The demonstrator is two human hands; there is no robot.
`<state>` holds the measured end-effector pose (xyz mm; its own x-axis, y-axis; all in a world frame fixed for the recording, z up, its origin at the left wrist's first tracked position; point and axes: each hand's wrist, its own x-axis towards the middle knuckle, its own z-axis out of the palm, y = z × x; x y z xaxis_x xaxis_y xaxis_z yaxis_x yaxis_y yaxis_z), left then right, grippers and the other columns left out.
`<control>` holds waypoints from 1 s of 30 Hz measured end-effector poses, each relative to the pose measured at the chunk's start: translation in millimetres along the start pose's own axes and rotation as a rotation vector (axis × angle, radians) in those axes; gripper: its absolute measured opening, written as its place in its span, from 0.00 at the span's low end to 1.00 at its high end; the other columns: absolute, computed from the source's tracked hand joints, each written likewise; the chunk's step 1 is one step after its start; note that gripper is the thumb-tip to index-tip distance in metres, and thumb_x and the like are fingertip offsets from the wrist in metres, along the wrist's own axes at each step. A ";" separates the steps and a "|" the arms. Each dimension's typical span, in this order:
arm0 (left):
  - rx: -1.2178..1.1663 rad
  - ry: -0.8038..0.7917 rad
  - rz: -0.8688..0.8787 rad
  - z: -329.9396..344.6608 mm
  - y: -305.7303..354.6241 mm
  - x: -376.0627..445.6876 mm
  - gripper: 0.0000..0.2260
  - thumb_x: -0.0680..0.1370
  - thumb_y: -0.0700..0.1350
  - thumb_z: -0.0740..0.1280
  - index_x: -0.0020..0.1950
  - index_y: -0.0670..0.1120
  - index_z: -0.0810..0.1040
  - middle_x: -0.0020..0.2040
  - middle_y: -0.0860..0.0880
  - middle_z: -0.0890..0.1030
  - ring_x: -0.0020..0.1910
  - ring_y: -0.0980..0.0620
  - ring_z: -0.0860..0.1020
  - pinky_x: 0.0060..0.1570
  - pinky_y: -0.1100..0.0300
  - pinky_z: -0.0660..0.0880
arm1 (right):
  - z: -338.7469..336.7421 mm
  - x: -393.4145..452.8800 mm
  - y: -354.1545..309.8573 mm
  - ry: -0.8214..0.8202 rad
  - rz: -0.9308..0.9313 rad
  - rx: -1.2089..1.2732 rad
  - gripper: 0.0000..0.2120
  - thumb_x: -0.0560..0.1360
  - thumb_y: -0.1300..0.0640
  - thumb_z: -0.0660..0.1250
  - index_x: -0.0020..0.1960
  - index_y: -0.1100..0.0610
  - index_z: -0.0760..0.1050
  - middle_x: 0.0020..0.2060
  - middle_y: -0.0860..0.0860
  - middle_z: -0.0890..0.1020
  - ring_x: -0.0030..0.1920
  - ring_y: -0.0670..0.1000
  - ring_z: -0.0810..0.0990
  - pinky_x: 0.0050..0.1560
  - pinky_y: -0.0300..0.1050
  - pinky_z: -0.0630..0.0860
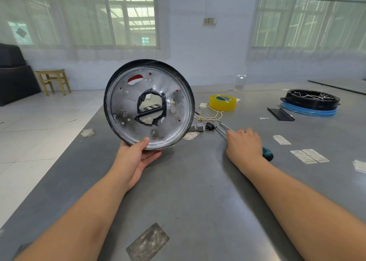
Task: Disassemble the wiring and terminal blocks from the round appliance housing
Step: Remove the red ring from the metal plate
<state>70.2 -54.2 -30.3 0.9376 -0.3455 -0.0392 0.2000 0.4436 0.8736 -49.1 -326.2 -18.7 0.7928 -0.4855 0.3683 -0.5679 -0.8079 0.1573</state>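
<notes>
- Grey metal worktop (198, 181) fills the lower frame, with tiled floor off its left edge, and you are holding the round housing (149, 104) up on edge near that left side, left of centre.
- Your left hand (136, 157) grips the housing only at its lower rim, thumb on the inner face and fingers curled behind. It is a narrow hold on a wide disc, so a twist could tip it onto the worktop or off towards the floor.
- The ragged centre cut-out, ringed with black tape, looks sharp. Keep your fingers off that edge.
- Your right hand (244, 144) lies on the screwdriver (265, 153) at centre right, fingers curled over its shaft. From behind I cannot tell how firmly you have it.
- A careless lift could sweep the tip through the loose parts just beyond it: the grey terminal blocks (198, 127), a small black connector (210, 126) and the pale wiring (212, 118). These could scatter under the housing.
- The yellow tape roll (223, 102) sits behind them and might roll if knocked.
- No wiring shows on this face of the housing, so the strip-down looks nearly done.
</notes>
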 end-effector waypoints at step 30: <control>-0.185 0.156 0.039 -27.3 20.4 21.5 0.16 0.86 0.46 0.64 0.74 0.47 0.69 0.64 0.41 0.83 0.51 0.41 0.88 0.43 0.43 0.86 | -56.6 -55.5 -118.5 -0.705 0.116 1.837 0.11 0.82 0.63 0.60 0.62 0.56 0.74 0.44 0.57 0.82 0.26 0.51 0.71 0.22 0.40 0.64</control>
<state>102.2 -30.0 -26.6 0.9754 -0.1991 -0.0943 0.1978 0.6031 0.7727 -38.3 -184.5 -5.9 0.9701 -0.2016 -0.1352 -0.1069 0.1453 -0.9836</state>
